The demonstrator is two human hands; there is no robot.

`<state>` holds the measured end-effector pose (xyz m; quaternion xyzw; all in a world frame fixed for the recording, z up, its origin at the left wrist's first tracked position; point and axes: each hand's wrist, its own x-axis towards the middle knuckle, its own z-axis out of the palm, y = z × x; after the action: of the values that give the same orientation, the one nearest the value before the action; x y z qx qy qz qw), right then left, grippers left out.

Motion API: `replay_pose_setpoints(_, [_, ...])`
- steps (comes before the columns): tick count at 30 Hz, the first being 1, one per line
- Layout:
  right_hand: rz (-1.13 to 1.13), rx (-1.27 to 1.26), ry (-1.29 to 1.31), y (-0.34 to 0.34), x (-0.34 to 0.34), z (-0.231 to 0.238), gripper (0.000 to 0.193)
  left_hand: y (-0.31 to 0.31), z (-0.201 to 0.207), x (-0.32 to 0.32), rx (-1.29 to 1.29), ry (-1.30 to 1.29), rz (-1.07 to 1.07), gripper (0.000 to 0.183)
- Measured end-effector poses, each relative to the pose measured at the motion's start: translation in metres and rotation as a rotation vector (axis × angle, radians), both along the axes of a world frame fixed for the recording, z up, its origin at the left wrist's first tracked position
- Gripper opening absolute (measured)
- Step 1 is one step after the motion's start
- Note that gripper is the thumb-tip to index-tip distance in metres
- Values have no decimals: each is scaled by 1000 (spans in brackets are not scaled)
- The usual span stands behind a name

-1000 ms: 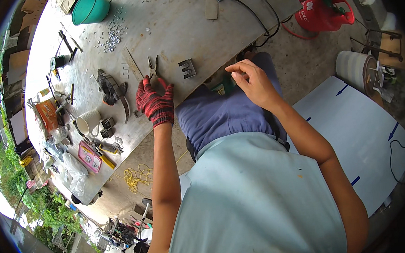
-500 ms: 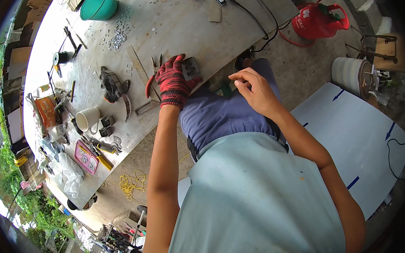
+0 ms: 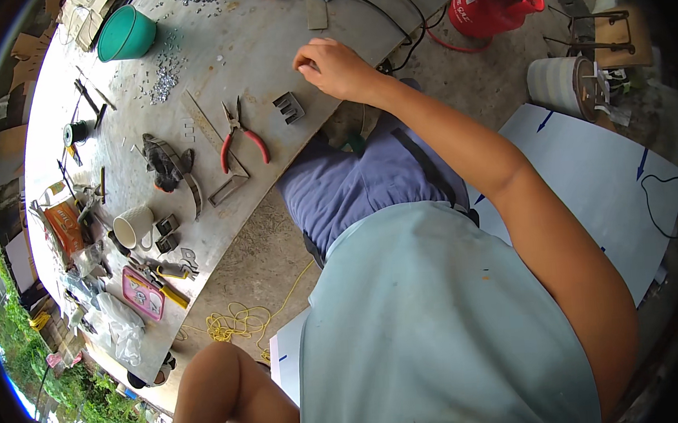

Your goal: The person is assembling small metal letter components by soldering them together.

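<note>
My bare right hand point(image 3: 335, 68) is over the front part of the metal table point(image 3: 258, 60), its fingers curled in. What those fingers hold, if anything, is hidden. Below and left of it, a small dark metal block with slots point(image 3: 288, 108) sits near the table's edge. A pair of needle-nose pliers with red handles point(image 3: 233, 132) lies farther left, jaws slightly apart. A metal ruler point(image 3: 211, 126) lies beside the pliers, and a flat rectangular metal frame point(image 3: 228, 189) is at the edge. My left arm point(image 3: 217, 385) is bent at lower left, its hand outside the picture.
A green bucket point(image 3: 126, 34) stands near scattered metal bits point(image 3: 163, 84). A white mug point(image 3: 133, 226), a pink tray point(image 3: 143, 293) and yellow-handled pliers point(image 3: 173, 295) occupy the left side. A red gas cylinder point(image 3: 490, 8) stands on the floor, right; yellow cord point(image 3: 233, 323) lies below.
My gloved left hand has left the pliers and metal block and gone out of view. My right hand has moved forward and left, over the table. The view has shifted.
</note>
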<state>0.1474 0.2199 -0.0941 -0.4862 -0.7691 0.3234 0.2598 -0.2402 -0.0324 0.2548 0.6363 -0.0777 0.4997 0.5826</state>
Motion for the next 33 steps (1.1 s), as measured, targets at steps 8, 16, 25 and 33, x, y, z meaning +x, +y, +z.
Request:
replay_pose_setpoints(8, [64,-66,-134,54,-93,-14,19,22,-24,16,-79,-197,-41,14])
replay_pose_setpoints(16, [91,-48,-311,96,-145,-44,24,44,-54,18,-160,-415,-100,13])
replay_pose_setpoints(25, [108,-60,-437,100,-158,-38,25,66,-75,11,-235,-615,-129,18])
replay_pose_setpoints(33, [-123,-151,111,31,-63,-5,18,108,-239,84,-707,479,798,52])
